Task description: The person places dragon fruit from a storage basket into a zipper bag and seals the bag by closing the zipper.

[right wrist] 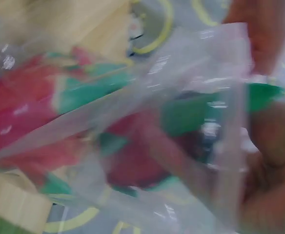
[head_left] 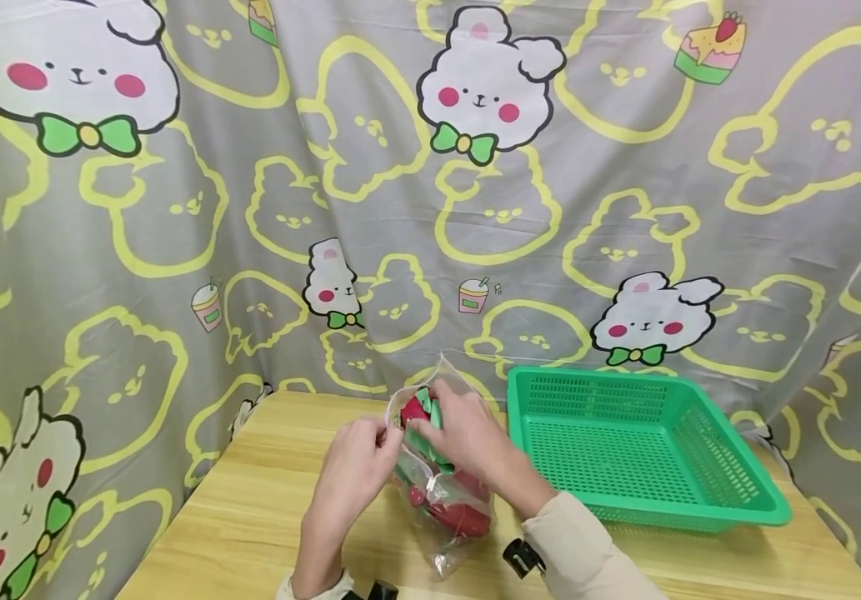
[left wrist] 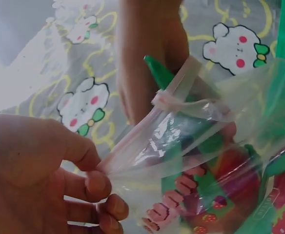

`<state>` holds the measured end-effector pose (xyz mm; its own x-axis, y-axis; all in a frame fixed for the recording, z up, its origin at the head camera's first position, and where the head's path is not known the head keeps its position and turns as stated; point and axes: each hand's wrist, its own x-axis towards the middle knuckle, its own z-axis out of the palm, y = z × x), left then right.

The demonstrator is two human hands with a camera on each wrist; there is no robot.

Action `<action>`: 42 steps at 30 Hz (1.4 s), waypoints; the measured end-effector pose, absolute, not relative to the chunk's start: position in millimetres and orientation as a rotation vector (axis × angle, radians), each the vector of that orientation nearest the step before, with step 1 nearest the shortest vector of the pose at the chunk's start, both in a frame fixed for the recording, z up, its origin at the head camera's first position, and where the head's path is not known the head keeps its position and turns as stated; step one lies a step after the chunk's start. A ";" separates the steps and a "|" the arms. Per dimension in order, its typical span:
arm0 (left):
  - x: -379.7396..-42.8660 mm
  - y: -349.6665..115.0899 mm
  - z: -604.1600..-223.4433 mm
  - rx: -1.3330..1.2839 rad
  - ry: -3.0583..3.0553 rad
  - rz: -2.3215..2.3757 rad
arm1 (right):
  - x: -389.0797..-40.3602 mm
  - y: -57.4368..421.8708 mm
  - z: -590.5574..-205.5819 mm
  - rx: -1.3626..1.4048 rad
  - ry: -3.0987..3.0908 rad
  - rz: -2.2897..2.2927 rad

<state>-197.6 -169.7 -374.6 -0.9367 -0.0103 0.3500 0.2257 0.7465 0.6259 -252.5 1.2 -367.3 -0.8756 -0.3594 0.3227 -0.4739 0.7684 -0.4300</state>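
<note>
A clear zip bag [head_left: 441, 557] stands on the wooden table, holding several red and green pieces [head_left: 463, 518]. My left hand [head_left: 358, 462] pinches the bag's rim between thumb and fingers; in the left wrist view the zip edge [left wrist: 132, 139] is stretched from those fingertips. Inside the bag's mouth, my right hand [head_left: 471, 429] grips a red fruit with green leaf-like tips, apparently a toy dragon fruit [head_left: 413, 410]. One green tip [right wrist: 264, 96] pokes past the bag's edge in the right wrist view, which is blurred. Pink lettering and small printed strawberries show on the bag in the left wrist view.
A green perforated plastic basket [head_left: 745, 500] sits to the right of the bag, close to my right forearm. Behind the wooden table [head_left: 250, 508] hangs a grey curtain [head_left: 400, 225] printed with white rabbits and yellow outlines.
</note>
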 end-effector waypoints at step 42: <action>-215.8 -182.2 -387.6 -0.429 -2.362 -1.392 | -266.1 35.7 -368.4 1.399 -2.884 0.622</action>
